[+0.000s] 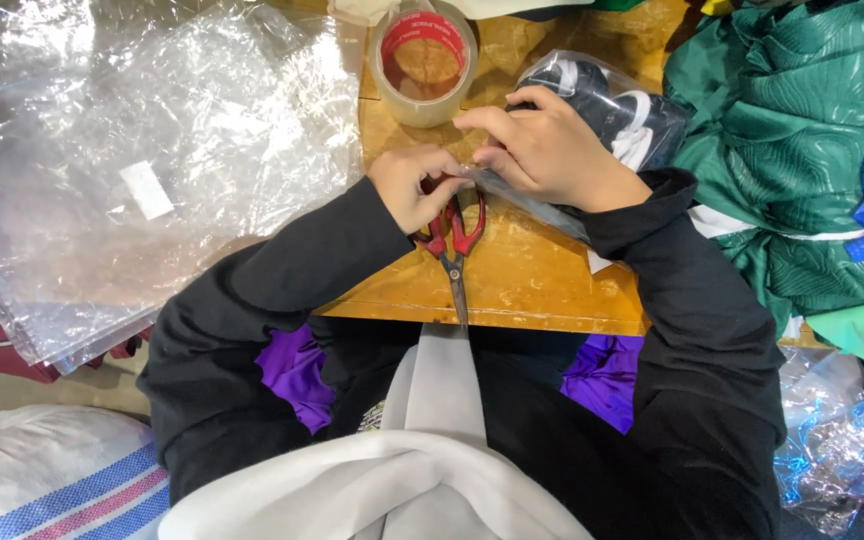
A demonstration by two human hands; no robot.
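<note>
A clear plastic bag [602, 115] lay on the wooden table [532, 280], just right of the middle, stuffed with folded dark cloth that showed white stripes through the film. The bag was glossy and wrinkled, and its open end ran down toward the table's near edge as a flat, shiny flap.

The right hand [552, 150] lay on the bag's near end with the fingers curled and pressed down on the plastic, the forefinger stretched out to the left. The left hand [414, 185] sat just beside it, fingers bunched and pinched together at the edge of the flap; what it gripped between the fingertips was too small to tell. The two hands nearly touched.

A pair of scissors [455, 245] with red handles lay under the left hand, blades shut and pointing at the table's near edge. A roll of clear tape [422, 65] stood just beyond the hands. A heap of clear plastic sheets [142, 170] spread over the left side, and green cloth [792, 140] was piled on the right.
</note>
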